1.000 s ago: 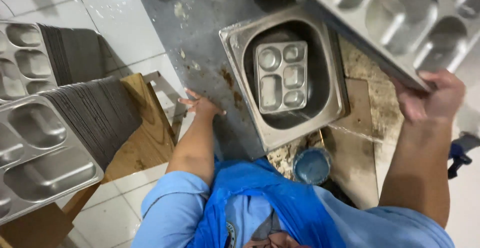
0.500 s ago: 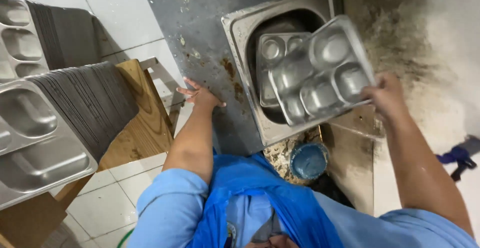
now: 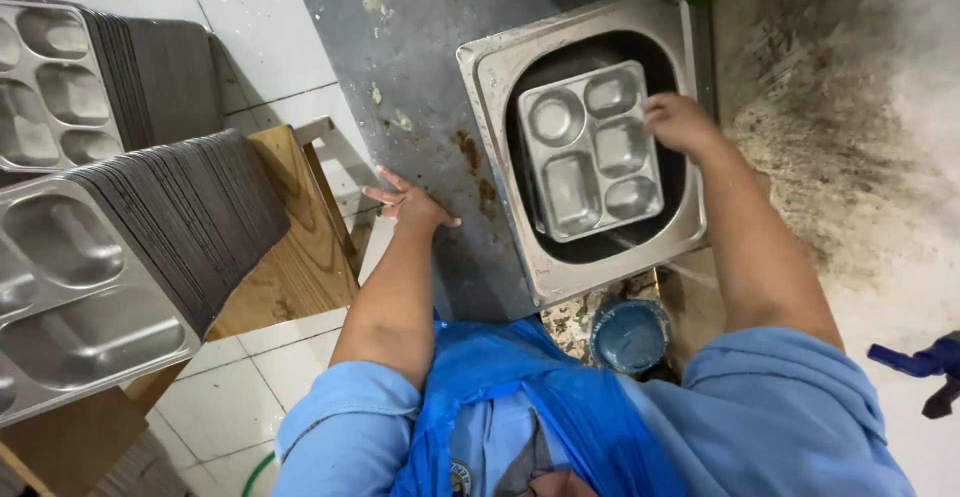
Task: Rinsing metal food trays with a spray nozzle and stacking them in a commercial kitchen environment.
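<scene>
A steel tray (image 3: 592, 149), rectangular with five pressed compartments, two round and three squarish, lies flat in a square steel tub (image 3: 500, 67) at upper centre of the frame; the tub's rim is dull and its inside dark; it sits on a wet grey floor (image 3: 410, 47) flecked with scraps. The right hand (image 3: 680, 122) rests on the tray's upper right edge, fingers curled over the rim, wrist bent down, forearm running to lower right; whether it grips or merely touches I cannot tell. The left hand (image 3: 412, 203) is flat on the floor left of the tub, fingers spread, holding nothing, arm straight. At left stand two stacks (image 3: 200, 217) of like trays, thin edges close-packed like pages; one on a wooden stand (image 3: 300, 257), the other (image 3: 150, 67) in the upper left corner. One round blue lid (image 3: 628, 336) lies below the tub; white tiles (image 3: 250, 377) fill the lower left; blue plastic apron (image 3: 520, 397) at bottom centre.
</scene>
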